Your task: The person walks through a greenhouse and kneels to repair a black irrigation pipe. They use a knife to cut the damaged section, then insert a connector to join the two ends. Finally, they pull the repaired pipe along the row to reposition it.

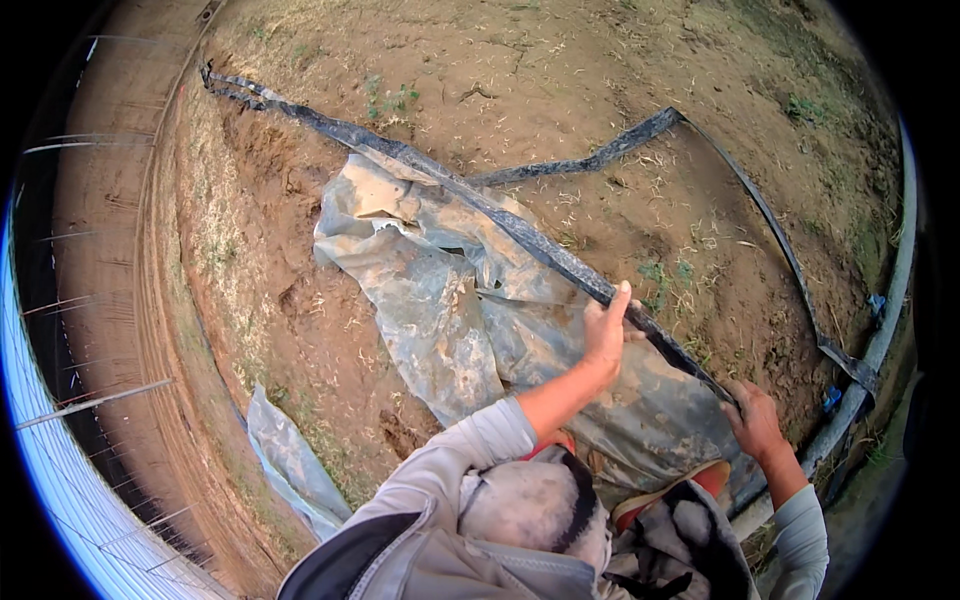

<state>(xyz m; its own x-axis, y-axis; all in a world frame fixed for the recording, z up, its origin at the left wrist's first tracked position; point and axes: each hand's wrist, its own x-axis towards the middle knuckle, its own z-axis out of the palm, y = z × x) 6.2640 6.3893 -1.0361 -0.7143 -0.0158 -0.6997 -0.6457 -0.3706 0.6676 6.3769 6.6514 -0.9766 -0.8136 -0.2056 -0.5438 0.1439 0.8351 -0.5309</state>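
A long black plastic strip runs slantwise from the far left down toward my right side. My left hand is closed around it near the middle, thumb pointing up. Farther along the same strip, my right hand grips its near end with curled fingers. Below the strip spreads a torn, mud-stained translucent plastic sheet, crumpled on the soil; its upper edge lies along the strip. The sheet's near part passes under my legs and is partly hidden.
A second black strip bends across the soil to a grey pipe at the right. Blue ties sit beside the pipe. A loose piece of plastic sheet lies at the lower left. Thin metal rods cross the left side.
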